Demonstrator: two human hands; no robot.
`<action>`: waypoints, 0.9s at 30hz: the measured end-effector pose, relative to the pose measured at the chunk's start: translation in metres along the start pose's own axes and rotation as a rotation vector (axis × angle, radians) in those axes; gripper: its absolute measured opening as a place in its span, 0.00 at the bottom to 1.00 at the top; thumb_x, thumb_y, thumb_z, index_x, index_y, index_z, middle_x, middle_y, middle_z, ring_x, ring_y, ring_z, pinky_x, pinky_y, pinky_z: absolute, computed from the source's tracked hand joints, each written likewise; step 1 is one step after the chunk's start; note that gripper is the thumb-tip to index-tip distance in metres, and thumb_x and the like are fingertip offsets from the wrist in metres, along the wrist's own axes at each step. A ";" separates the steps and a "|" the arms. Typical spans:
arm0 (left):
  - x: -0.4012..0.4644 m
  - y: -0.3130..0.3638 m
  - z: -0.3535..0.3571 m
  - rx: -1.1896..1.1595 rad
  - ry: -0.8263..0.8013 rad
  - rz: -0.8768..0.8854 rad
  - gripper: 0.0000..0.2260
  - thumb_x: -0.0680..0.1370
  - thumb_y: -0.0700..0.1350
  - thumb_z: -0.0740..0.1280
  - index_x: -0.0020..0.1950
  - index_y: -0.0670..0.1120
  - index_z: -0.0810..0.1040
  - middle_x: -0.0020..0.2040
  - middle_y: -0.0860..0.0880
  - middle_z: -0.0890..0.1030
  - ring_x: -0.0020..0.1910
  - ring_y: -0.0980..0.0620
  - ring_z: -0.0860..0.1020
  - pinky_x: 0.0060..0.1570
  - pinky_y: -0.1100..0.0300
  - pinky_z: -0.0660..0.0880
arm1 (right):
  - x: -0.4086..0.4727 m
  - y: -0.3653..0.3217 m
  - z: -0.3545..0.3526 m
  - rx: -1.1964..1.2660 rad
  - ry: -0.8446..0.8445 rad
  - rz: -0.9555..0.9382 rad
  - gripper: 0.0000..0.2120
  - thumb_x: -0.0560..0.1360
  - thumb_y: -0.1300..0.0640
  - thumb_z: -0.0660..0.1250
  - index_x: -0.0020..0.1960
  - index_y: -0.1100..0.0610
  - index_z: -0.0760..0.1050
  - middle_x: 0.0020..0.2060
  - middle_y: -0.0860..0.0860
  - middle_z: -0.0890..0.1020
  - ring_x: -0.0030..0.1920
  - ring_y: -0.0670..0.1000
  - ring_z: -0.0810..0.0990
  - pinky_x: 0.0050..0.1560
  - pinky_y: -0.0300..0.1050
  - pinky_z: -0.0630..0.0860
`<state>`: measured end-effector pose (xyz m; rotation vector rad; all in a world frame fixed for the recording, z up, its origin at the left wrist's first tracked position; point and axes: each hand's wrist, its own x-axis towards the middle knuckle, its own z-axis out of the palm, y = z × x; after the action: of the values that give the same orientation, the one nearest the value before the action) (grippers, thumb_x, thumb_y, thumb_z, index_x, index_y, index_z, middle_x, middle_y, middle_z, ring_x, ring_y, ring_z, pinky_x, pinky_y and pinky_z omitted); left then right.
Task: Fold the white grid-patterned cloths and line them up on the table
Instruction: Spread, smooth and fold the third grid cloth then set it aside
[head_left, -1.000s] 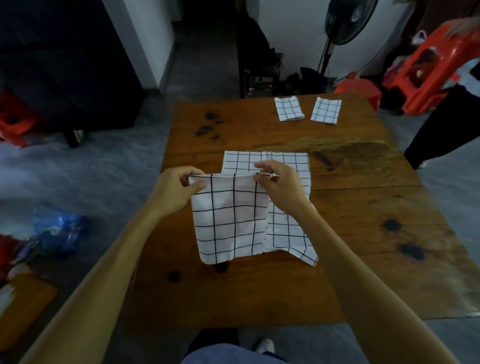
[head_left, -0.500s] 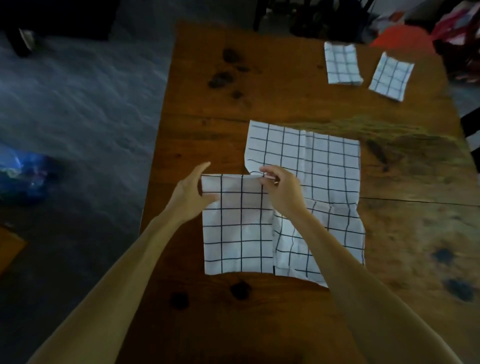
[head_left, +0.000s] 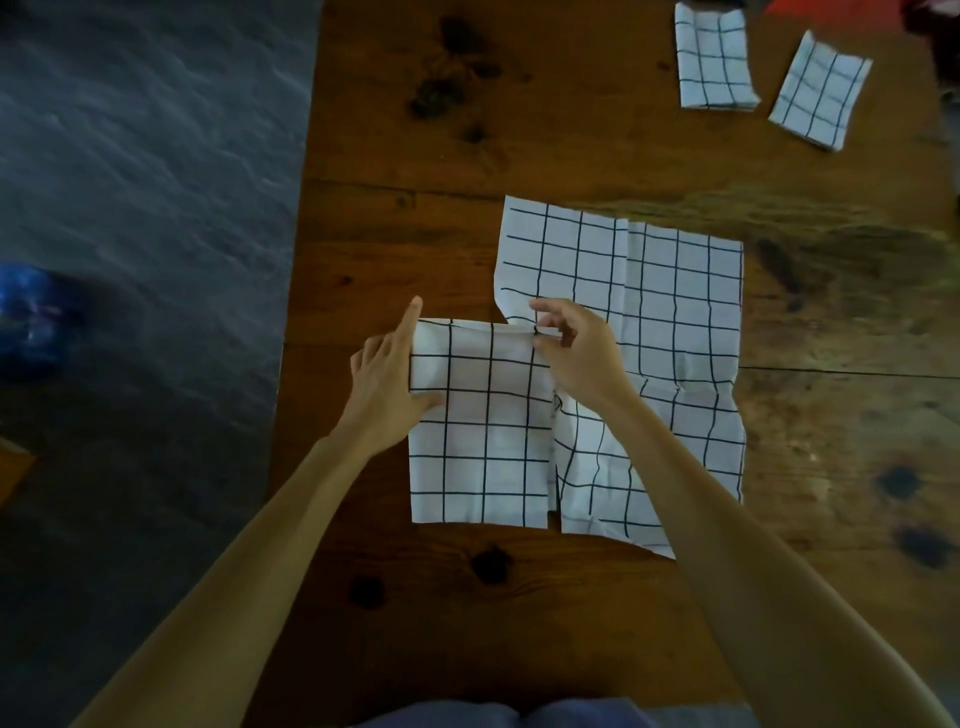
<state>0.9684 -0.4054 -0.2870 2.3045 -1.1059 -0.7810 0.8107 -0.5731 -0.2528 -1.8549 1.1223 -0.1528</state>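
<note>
Nearest the wearer, a half-folded cloth (head_left: 480, 431) lies flat on the wooden table (head_left: 519, 613), its fold along the far edge. Left hand (head_left: 387, 384) rests on the cloth's left border, fingers straight, index extended past the far-left corner, thumb pressing on the fabric; it grasps nothing. Right hand (head_left: 576, 353) is at the far-right corner of the same cloth, fingertips curled and pinching the folded edge. Directly right of that pinch and reaching beyond it, an unfolded cloth (head_left: 675, 322) lies spread out, creased, partly under the right forearm. Well beyond the grip, far right, two folded cloths (head_left: 714, 57) (head_left: 818, 91) sit side by side, apart, the right one tilted.
</note>
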 end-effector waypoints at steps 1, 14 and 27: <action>0.000 0.000 0.000 -0.049 0.014 -0.027 0.54 0.66 0.47 0.78 0.77 0.55 0.41 0.72 0.46 0.66 0.70 0.45 0.63 0.67 0.51 0.52 | -0.002 -0.001 -0.003 0.016 0.001 -0.010 0.18 0.76 0.62 0.67 0.64 0.49 0.76 0.50 0.44 0.78 0.45 0.41 0.76 0.44 0.28 0.73; -0.035 0.001 -0.002 0.012 0.069 -0.054 0.13 0.74 0.44 0.71 0.57 0.47 0.77 0.59 0.49 0.77 0.63 0.48 0.70 0.59 0.55 0.58 | -0.065 -0.010 -0.020 0.274 -0.026 -0.055 0.21 0.73 0.73 0.66 0.57 0.50 0.77 0.41 0.49 0.80 0.44 0.46 0.80 0.50 0.38 0.79; -0.061 -0.013 -0.003 0.311 -0.062 0.193 0.17 0.77 0.34 0.61 0.60 0.51 0.79 0.64 0.50 0.74 0.65 0.50 0.66 0.65 0.53 0.58 | -0.103 0.013 0.003 -0.308 -0.124 -0.015 0.13 0.80 0.60 0.58 0.58 0.49 0.78 0.52 0.45 0.81 0.45 0.42 0.77 0.43 0.34 0.71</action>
<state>0.9461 -0.3483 -0.2749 2.3841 -1.5459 -0.6469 0.7442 -0.4961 -0.2301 -2.1120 1.0926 0.1336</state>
